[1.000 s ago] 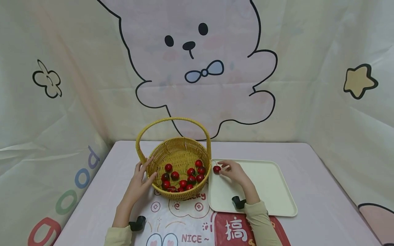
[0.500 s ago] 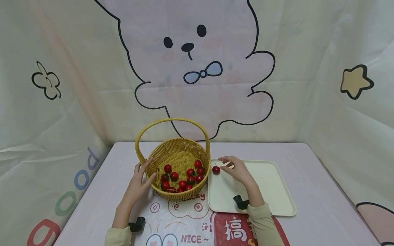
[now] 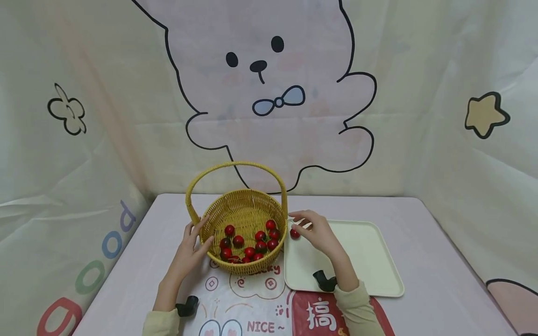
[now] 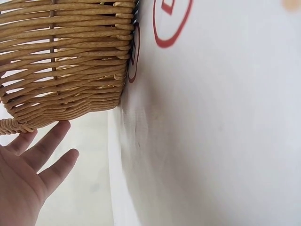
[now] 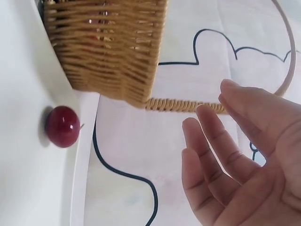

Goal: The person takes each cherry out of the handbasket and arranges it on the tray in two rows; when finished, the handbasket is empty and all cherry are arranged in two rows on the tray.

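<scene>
A yellow wicker basket (image 3: 248,200) with a tall hoop handle holds several dark red cherries (image 3: 238,241), mostly toward its front and right. My left hand (image 3: 192,245) touches the basket's left side with spread, extended fingers (image 4: 59,167). On the cream tray (image 3: 349,261) a single cherry (image 5: 62,126) lies near the left edge, its stem showing in the right wrist view. My right hand (image 3: 317,232) hovers over that cherry with loosely bent fingers, apart from it and holding nothing. In the head view the hand partly hides this cherry.
The tray stands directly right of the basket. A printed sheet (image 3: 265,310) with red and pink drawings lies on the table in front. Behind the table hangs a cloth backdrop (image 3: 319,135) with a cartoon bear, and cloth walls rise on both sides.
My right hand first came away from the cherry on the tray, then moved left over it, toward the basket. The cherry stays on the tray. My left hand keeps its place on the basket.
</scene>
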Demonstrator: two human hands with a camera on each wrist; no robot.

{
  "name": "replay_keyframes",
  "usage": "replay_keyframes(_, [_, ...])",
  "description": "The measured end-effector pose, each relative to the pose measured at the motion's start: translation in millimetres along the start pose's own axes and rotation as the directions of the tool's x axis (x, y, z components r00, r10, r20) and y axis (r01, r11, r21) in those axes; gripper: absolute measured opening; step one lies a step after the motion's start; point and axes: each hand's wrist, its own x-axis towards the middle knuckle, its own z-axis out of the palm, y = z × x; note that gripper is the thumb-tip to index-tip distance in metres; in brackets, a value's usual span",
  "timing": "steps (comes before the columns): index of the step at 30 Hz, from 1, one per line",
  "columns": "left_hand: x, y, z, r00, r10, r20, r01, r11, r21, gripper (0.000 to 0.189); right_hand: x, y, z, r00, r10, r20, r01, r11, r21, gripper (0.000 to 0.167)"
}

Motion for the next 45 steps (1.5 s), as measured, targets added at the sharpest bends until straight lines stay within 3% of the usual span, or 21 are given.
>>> replay_keyframes(11, [-3.0,-2.1,1.2,1.000,-0.007,0.006,0.007,1.000,-0.001,0.062,2.7,-20.7,34.5,0.995,-0.073,0.066,0.070,0.997,0.041,0.027])
replay_keyframes(18, [-6.0,-2.2,1.3,1.000,-0.004,-0.008,0.004,1.000,-0.012,0.061,14.1,-34.1,62.0,0.984,-0.138,0.115,0.134,0.990,0.042,0.027])
replay_keyframes(24, [-6.3,-2.8,0.5,1.000,-0.011,-0.002,0.011,1.000,0.001,0.062,28.8,-36.8,79.0,0.971,-0.145,0.189,0.127,0.986,0.108,0.027])
replay_keyframes(37, [-3.5,-2.5,0.9,1.000,-0.002,0.000,0.002,1.000,0.003,0.062,54.5,-48.6,94.8,0.940,-0.103,0.325,0.062,0.989,0.134,0.029])
replay_keyframes(45, [-0.2,1.1,-0.4,1.000,-0.011,0.007,0.011,1.000,-0.002,0.062,69.4,-69.6,84.8,0.932,-0.084,0.352,0.054,0.994,0.094,0.029])
